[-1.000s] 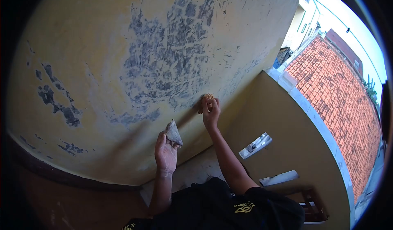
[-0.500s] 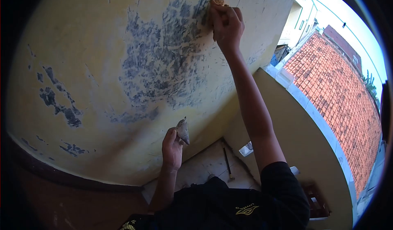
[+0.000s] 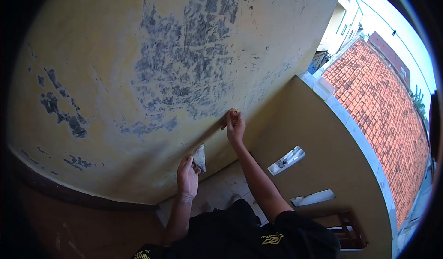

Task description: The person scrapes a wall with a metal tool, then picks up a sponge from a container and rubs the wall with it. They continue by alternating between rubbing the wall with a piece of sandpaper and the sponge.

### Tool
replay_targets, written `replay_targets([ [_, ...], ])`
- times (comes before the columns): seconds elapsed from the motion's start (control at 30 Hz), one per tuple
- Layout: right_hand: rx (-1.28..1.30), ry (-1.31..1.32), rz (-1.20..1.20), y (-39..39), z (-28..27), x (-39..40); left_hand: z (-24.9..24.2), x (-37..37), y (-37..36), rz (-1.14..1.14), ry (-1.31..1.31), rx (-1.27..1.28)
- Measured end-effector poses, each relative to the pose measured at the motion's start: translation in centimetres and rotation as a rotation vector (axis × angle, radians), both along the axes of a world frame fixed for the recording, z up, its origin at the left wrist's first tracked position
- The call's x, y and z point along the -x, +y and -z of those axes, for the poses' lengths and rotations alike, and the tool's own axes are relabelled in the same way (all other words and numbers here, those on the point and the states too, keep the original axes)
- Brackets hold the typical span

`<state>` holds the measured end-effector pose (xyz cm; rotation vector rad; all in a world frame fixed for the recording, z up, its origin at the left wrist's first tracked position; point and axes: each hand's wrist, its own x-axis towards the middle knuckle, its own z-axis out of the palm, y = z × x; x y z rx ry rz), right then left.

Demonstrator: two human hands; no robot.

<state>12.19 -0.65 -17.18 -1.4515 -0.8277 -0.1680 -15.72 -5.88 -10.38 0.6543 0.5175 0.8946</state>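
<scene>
In the head view, my left hand [image 3: 188, 178] is closed around a triangular, grey-white putty scraper [image 3: 199, 157], its blade pointing up in front of the wall. My right hand [image 3: 237, 129] pinches a small crumpled orange-brown piece [image 3: 234, 113]; its exact kind is not clear. That piece is at the wall's surface, just below the lower right of a large rough grey patch [image 3: 184, 65]. The yellowish wall [image 3: 110, 42] carries smaller dark flaked spots [image 3: 60, 104] on the left.
A low side wall [image 3: 295, 120] with slot openings [image 3: 287, 160] stands to the right, topped by a pale ledge [image 3: 357, 134]. Beyond it lies an orange tiled roof [image 3: 378, 102]. Floor tiles [image 3: 226, 185] show below, and a reddish-brown surface [image 3: 92, 231] at lower left.
My right hand has moved down the wall with the orange-brown piece, from the patch's upper right to below it. My left hand is slightly lower, and the scraper has turned a little.
</scene>
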Motion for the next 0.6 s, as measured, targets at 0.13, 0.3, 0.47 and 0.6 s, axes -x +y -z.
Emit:
replay_targets([
  [0.13, 0.184, 0.333, -0.342, -2.6, 7.3, -0.1, -0.4, -1.0, -0.5, 0.083, 0.024, -0.03],
  [0.3, 0.393, 0.621, -0.157, -10.3, 15.0, -0.6, -1.3, -1.7, -2.0, 0.09, 0.021, -0.096],
  [0.47, 0.147, 1.08, 0.042, -22.1, 24.9, -2.5, 1.4, 0.6, -3.0, 0.09, 0.09, -0.1],
  [0.6, -0.188, 1.255, 0.001, -32.5, 30.0, -4.1, 3.0, 2.2, -3.9, 0.086, 0.159, -0.084],
])
